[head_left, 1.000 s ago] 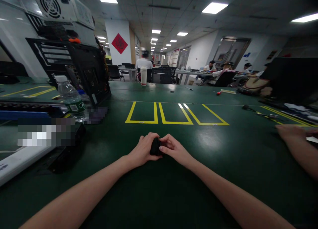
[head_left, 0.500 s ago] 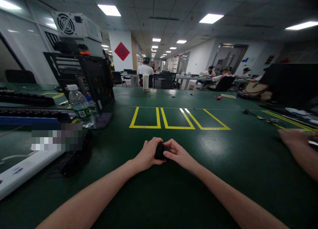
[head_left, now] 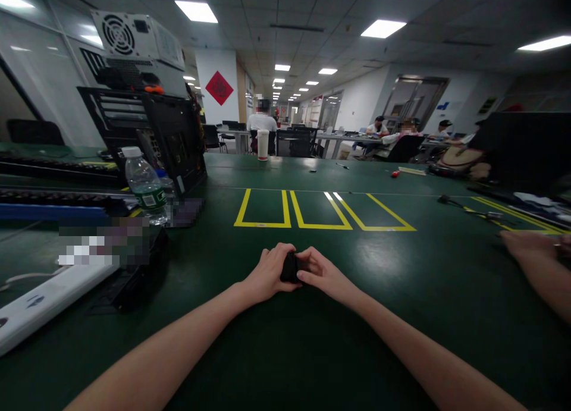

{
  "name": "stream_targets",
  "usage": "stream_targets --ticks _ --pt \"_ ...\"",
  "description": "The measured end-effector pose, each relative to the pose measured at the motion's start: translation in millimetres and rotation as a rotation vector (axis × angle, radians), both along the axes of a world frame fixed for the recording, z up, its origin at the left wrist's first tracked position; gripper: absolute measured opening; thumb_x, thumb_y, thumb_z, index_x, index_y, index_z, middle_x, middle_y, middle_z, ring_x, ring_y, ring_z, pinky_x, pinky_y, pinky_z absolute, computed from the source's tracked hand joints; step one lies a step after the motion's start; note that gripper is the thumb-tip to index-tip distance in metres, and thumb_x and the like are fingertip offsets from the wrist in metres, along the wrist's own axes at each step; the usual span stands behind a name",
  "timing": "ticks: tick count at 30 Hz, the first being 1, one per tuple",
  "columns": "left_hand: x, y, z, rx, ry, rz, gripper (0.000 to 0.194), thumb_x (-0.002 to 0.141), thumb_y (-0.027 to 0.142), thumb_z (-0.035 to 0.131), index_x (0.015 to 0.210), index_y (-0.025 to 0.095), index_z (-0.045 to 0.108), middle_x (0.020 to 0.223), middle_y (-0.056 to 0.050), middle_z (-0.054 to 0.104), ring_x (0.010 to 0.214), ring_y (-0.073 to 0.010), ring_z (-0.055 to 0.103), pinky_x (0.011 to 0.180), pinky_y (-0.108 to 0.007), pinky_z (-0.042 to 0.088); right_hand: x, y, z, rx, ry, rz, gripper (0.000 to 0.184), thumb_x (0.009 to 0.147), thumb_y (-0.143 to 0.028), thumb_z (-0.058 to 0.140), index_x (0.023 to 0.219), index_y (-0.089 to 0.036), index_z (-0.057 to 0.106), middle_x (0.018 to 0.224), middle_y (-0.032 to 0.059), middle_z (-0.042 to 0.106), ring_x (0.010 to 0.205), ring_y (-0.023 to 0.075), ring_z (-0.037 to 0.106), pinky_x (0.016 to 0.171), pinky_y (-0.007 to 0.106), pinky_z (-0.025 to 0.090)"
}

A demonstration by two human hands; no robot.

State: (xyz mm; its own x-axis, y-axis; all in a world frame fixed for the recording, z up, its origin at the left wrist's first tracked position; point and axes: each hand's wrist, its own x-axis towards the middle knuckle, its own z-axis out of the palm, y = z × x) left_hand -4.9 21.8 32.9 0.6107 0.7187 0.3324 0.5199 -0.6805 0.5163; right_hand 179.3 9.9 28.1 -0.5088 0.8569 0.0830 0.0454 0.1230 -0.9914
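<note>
A small black object is held just above or on the tabletop, at the near middle of the scene; whether it is resting on the surface cannot be told. It is clasped from the left by the left hand, with the thumb on the near side and the fingers curled over the far side. Its right side is met by the thumb and fingertips of the right hand, but whether it is also gripped there cannot be told. The two hands are brought close together, with the object between them. Beyond them, three yellow tape outlines are laid side by side on the green surface. At the far edge a white cup is stood upright. On the left, a clear plastic bottle is placed in front of a black computer case, and a long white bar is set nearer. On the far right, a small red item can be seen, and nearer, at the right edge, another person's hand is held over the tabletop.
</note>
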Motion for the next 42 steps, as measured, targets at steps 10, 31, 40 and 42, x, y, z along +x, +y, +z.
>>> stream_targets --ticks 10,31,40,42 --pt "-1 -3 3.7 -0.028 -0.005 -0.024 0.052 0.071 0.029 0.063 0.111 0.021 0.032 0.107 -0.006 0.045 0.092 -0.0219 0.048 0.078 -0.035 0.036 1 1 1.7 -0.003 -0.079 -0.052 0.031 0.073 -0.022 0.06 0.101 -0.018 0.046 0.105 0.004 0.052 0.1 0.0173 0.053 0.088 0.038 0.042" --pt "3 -5 9.4 -0.078 0.033 0.004 0.051 0.07 0.027 0.063 0.111 0.023 0.032 0.108 -0.006 0.044 0.091 -0.0224 0.047 0.076 -0.035 0.037 3 0 -2.0 0.025 -0.027 -0.011 0.027 0.075 -0.024 0.059 0.098 -0.021 0.047 0.104 0.0021 0.053 0.1 0.0177 0.053 0.088 0.038 0.043" --pt "2 -3 3.7 -0.049 0.041 0.005 0.053 0.07 0.03 0.064 0.11 0.022 0.032 0.108 -0.006 0.044 0.091 -0.0225 0.047 0.077 -0.036 0.037 3 0 -3.5 0.02 -0.095 -0.071 0.027 0.076 -0.027 0.057 0.101 -0.02 0.047 0.103 0.0042 0.054 0.099 0.0189 0.054 0.087 0.039 0.043" --pt "3 -3 3.4 -0.044 0.04 0.003 0.053 0.069 0.029 0.064 0.11 0.022 0.032 0.107 -0.006 0.044 0.091 -0.0223 0.047 0.077 -0.036 0.037 3 -2 0.2 0.026 -0.097 -0.041 0.028 0.074 -0.025 0.059 0.099 -0.02 0.048 0.105 0.004 0.053 0.102 0.0194 0.052 0.087 0.038 0.043"
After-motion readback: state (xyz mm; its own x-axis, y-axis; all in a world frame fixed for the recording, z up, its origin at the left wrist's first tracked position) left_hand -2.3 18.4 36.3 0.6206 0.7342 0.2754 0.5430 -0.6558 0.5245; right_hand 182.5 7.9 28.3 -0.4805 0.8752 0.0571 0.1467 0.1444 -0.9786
